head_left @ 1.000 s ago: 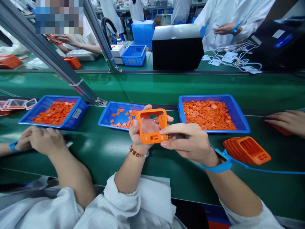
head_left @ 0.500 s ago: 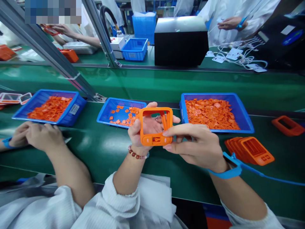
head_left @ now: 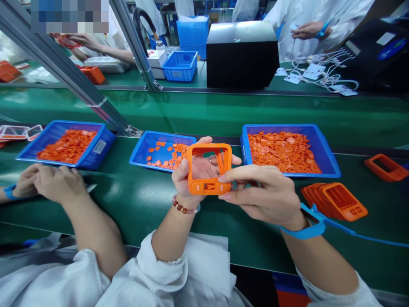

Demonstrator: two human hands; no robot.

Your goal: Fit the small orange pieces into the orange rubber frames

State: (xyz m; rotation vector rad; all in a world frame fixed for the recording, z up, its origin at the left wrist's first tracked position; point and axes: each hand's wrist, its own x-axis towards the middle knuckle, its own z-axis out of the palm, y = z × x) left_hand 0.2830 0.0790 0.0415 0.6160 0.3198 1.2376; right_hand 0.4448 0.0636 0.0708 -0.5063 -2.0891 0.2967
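Observation:
An orange plastic frame with a square window and small button places along its lower edge is held up in front of me. My left hand grips it from behind, thumb on the left side and palm showing through the window. At the lower right corner, the thumb and forefinger of my right hand pinch the frame; whether a small part is between those fingertips is hidden. Behind it, a shallow blue tray holds scattered orange button pieces. A blue bin full of similar pieces stands behind my right hand.
Several orange frames lean in a row at right, beside a single frame. A blue strap cord trails rightward from my wrist. A co-worker's hands rest at left, before another blue bin. A metal post slants behind.

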